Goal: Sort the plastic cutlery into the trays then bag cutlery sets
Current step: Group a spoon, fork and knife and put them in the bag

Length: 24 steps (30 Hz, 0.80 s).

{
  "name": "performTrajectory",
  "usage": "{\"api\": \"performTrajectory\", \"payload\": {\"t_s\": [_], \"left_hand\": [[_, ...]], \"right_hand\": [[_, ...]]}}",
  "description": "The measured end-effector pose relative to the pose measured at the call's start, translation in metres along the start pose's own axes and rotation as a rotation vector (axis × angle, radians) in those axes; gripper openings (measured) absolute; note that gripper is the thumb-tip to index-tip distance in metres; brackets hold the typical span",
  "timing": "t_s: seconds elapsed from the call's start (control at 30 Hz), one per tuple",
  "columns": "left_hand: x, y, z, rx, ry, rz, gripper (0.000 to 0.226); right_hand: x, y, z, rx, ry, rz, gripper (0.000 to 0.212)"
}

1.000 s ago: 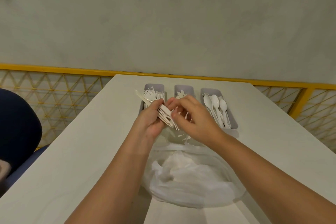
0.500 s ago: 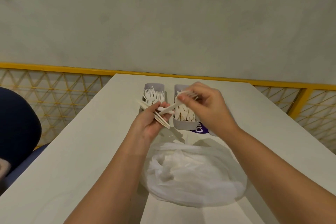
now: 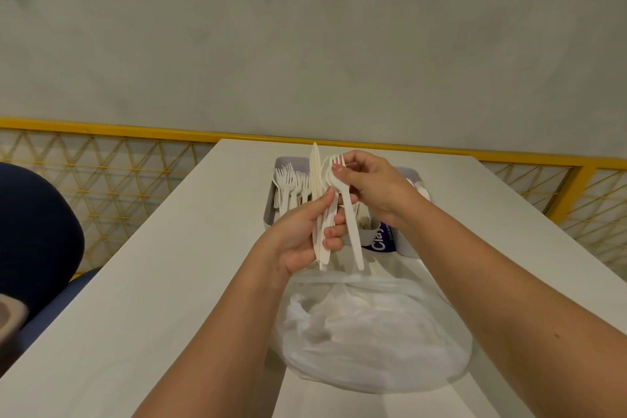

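Left hand (image 3: 302, 234): one, raised above the desk, fingers curled round a bundle held upright, thumb pressed against its front.
Bundle (image 3: 317, 180): flat white cutlery pieces stacked together, tips pointing up. They overlap, so the number cannot be told.
Right hand (image 3: 369, 187): one, just beside the left, thumb and fingers pinching the head of a fork.
Fork (image 3: 351, 231): one white piece, tines up, handle hanging down over the left fingertips. A second head may lie against it, but this is unclear.
Trays (image 3: 269, 214): three grey ones side by side at the far end of the desk. The middle and right ones are largely hidden behind the hands.
Forks (image 3: 288, 180): lying in the left tray, at least five heads showing.
Label (image 3: 380, 241): one, purple, on the near end of the middle tray.
Bag (image 3: 373, 332): one, thin white plastic, crumpled on the desk just in front of the trays and below the hands.
Desk (image 3: 169, 282): one, white.
Chair (image 3: 34, 231): one, dark blue, left of the desk.
Railing (image 3: 101, 131): yellow, against a grey wall.
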<state>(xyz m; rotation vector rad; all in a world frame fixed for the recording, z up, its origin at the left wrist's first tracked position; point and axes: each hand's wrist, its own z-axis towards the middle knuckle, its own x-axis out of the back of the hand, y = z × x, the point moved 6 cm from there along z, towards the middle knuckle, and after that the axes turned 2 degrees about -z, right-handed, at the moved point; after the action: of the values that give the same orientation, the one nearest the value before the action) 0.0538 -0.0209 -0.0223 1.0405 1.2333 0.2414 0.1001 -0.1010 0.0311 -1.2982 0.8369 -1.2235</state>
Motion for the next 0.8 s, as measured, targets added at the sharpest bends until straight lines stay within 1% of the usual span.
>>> {"api": "performTrajectory", "payload": {"t_s": [0.1,0.2,0.23,0.3,0.37,0.47,0.6,0.7,0.8], "left_hand": [[0.001,0.000,-0.001,0.007,0.003,-0.013,0.042],[-0.003,-0.001,-0.003,0.023,-0.039,0.009,0.047],[-0.003,-0.001,-0.004,0.029,-0.049,0.014,0.049],[-0.003,-0.001,-0.005,0.040,-0.049,0.022,0.051],[-0.002,0.000,-0.005,0.044,-0.025,0.017,0.050],[0.005,0.003,-0.003,0.044,0.075,-0.006,0.041],[0.024,0.012,-0.004,0.034,0.218,0.013,0.040],[0.050,0.022,-0.008,-0.010,0.424,0.099,0.036],[0.074,0.035,-0.018,-0.067,0.566,0.102,0.037]], "right_hand": [[-0.005,0.002,0.001,-0.044,-0.017,0.093,0.007],[-0.008,0.005,0.001,-0.067,-0.070,0.116,0.023],[-0.010,0.004,0.001,-0.069,-0.104,0.113,0.021],[-0.013,0.005,0.001,-0.082,-0.185,0.114,0.009],[-0.013,0.008,0.002,-0.112,-0.204,0.128,0.012],[-0.009,0.014,0.006,-0.142,-0.132,0.128,0.013],[-0.002,0.020,0.018,-0.150,0.010,0.090,0.020],[0.004,0.018,0.039,-0.139,0.114,0.062,0.022],[0.001,0.017,0.066,-0.125,0.149,-0.045,0.018]]}}
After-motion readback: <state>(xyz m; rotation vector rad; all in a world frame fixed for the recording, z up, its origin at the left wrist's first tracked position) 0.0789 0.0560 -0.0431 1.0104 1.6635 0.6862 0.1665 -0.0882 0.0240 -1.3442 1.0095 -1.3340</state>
